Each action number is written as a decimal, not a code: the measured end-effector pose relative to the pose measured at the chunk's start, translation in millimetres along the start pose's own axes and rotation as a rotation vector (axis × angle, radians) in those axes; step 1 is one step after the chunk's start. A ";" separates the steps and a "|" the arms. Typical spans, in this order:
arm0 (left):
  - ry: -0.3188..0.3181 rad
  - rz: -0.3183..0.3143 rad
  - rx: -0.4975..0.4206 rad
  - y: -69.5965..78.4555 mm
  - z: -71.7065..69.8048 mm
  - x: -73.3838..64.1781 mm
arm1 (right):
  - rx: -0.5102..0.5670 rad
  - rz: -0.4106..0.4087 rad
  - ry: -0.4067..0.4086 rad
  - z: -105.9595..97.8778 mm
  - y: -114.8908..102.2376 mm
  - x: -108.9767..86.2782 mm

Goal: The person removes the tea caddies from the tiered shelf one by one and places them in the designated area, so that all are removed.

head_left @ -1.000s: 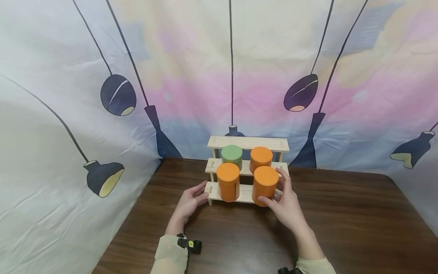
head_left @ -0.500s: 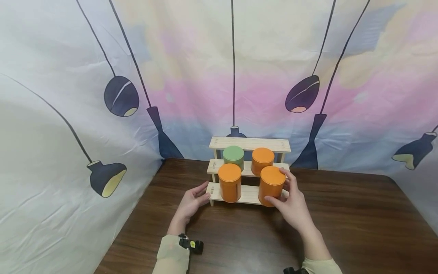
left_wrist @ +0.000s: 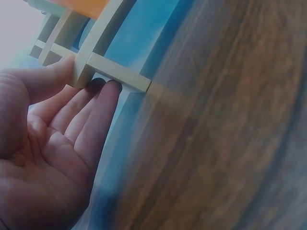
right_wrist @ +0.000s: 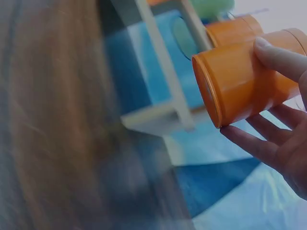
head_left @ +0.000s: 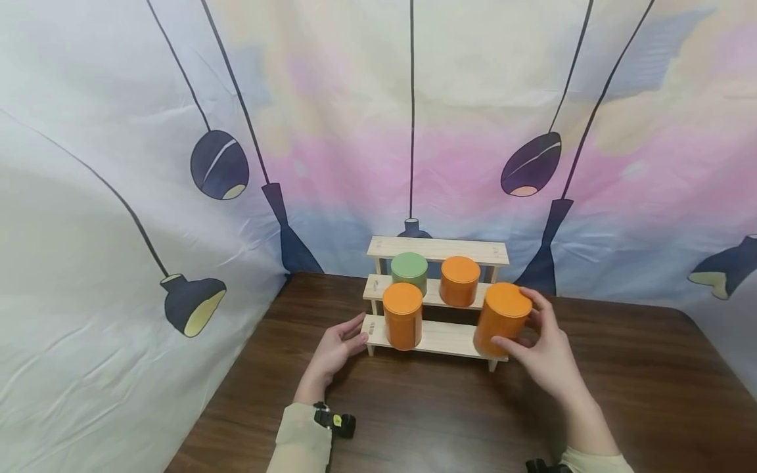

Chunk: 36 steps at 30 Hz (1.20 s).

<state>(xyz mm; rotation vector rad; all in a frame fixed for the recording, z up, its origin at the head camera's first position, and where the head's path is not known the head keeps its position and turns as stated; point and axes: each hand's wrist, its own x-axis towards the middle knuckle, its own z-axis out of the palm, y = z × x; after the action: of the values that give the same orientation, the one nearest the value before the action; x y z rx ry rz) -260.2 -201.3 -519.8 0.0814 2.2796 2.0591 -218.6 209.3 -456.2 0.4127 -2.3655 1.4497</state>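
A three-step wooden shelf (head_left: pixel 447 334) stands on the table, its lowest left end held by my left hand (head_left: pixel 333 351). In the left wrist view, the thumb lies on the board (left_wrist: pixel 82 72) and the fingers reach beneath it. My right hand (head_left: pixel 550 355) grips an orange canister (head_left: pixel 503 318) round its side at the shelf's right end. The canister tilts, and its bottom edge shows in the right wrist view, raised off the board. Another orange canister (head_left: pixel 403 318) stands on the lowest step. A green canister (head_left: pixel 409 270) and a third orange one (head_left: pixel 459 282) stand on the middle step.
The dark wooden table (head_left: pixel 426 414) runs under the shelf and both arms. A fabric backdrop (head_left: pixel 473 85) printed with hanging lamps rises behind the table and along its left side.
My right hand has moved right along the lowest step with the orange canister, which now leans and sits by the shelf's right end. My left hand stays at the shelf's left end.
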 end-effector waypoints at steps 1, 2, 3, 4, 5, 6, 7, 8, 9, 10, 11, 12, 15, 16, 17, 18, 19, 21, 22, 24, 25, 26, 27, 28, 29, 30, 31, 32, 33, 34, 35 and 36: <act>0.000 -0.003 -0.002 0.0 0.2 0.2 | 0.003 0.000 0.012 -5.4 0.4 0.4; -0.001 -0.003 -0.002 0.0 0.2 0.3 | 0.007 0.006 0.024 -10.6 0.5 0.7; -0.002 -0.005 -0.003 0.2 0.2 0.3 | 0.011 0.014 0.034 -15.8 0.4 0.9; -0.005 -0.004 -0.003 0.0 0.0 0.3 | 0.016 0.024 0.041 -21.0 -0.1 1.2; -0.005 -0.003 -0.003 -0.1 -0.1 0.4 | 0.017 0.036 0.044 -26.0 -0.6 1.5; -0.005 -0.005 -0.006 0.0 -0.1 0.5 | 0.021 0.046 0.047 -30.7 -1.0 1.9; -0.006 -0.007 -0.009 0.3 0.0 0.7 | 0.021 0.053 0.050 -35.2 -1.0 2.3; -0.005 -0.006 -0.009 0.5 0.2 0.9 | 0.018 0.059 0.051 -39.5 0.0 2.8; -0.005 -0.006 -0.010 0.6 0.4 1.2 | 0.015 0.062 0.054 -43.8 1.0 3.5; -0.006 -0.004 -0.012 0.7 0.6 1.4 | 0.011 0.064 0.057 -47.5 3.0 4.2; -0.007 -0.005 -0.014 0.9 0.9 1.5 | 0.006 0.069 0.067 -51.1 5.0 4.8; -0.010 -0.006 -0.015 0.9 1.2 1.6 | 0.002 0.072 0.078 -54.0 7.7 5.4; -0.018 -0.002 -0.017 0.5 1.6 2.0 | -0.019 0.092 0.111 -59.0 18.7 5.9; -0.020 0.001 -0.015 0.1 1.5 2.1 | -0.031 0.101 0.118 -59.3 23.1 5.9; -0.020 -0.001 -0.013 -0.1 1.3 2.2 | -0.039 0.109 0.122 -58.9 27.2 5.7; -0.018 -0.002 -0.011 -0.5 1.0 2.2 | -0.045 0.115 0.126 -57.7 31.6 5.6; -0.013 -0.004 -0.011 -0.8 0.6 2.2 | -0.053 0.122 0.126 -56.3 35.7 5.4; -0.010 0.000 -0.006 -1.0 -0.5 1.9 | -0.070 0.136 0.129 -53.1 43.2 5.4; -0.009 -0.003 -0.006 -1.4 -0.8 1.8 | -0.062 0.143 0.131 -51.2 46.4 5.3; -0.012 -0.008 -0.010 -1.8 -1.4 1.7 | -0.051 0.152 0.141 -47.3 52.2 5.6; -0.014 -0.009 -0.009 -1.9 -1.7 1.7 | -0.044 0.155 0.142 -45.4 54.8 6.0; -0.017 -0.002 -0.004 -1.9 -2.1 1.5 | -0.038 0.157 0.144 -43.5 57.3 6.6; -0.017 -0.006 -0.008 -1.8 -2.1 1.6 | -0.031 0.157 0.141 -41.5 59.4 7.2; -0.015 -0.009 -0.004 -1.6 -2.2 1.9 | -0.027 0.156 0.139 -39.6 61.5 7.8; -0.014 -0.009 -0.002 -1.4 -2.2 2.0 | -0.036 0.156 0.135 -37.8 63.2 8.4; -0.011 -0.010 0.001 -1.1 -2.1 2.2 | -0.044 0.155 0.129 -36.0 64.7 8.9; -0.008 -0.012 0.002 -1.0 -2.0 2.4 | -0.052 0.156 0.122 -34.3 66.1 9.4; -0.006 -0.012 0.001 -0.9 -1.8 2.6 | -0.063 0.157 0.116 -32.8 67.3 9.8; -0.002 -0.018 -0.002 -0.9 -1.4 2.9 | -0.074 0.158 0.111 -31.3 68.2 10.2; 0.000 -0.017 0.001 -1.0 -1.1 3.1 | -0.081 0.161 0.106 -30.2 69.1 10.4; 0.001 -0.016 0.000 -1.1 -0.8 3.3 | -0.088 0.164 0.101 -29.2 69.9 10.5; 0.002 -0.015 0.001 -1.0 -0.4 3.5 | -0.092 0.166 0.099 -28.3 70.7 10.5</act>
<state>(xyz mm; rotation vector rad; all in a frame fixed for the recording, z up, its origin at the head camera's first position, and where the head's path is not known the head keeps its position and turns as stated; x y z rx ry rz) -263.7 -201.5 -520.9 0.0622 2.2746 2.0522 -253.5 264.9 -496.1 0.1205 -2.4231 1.3894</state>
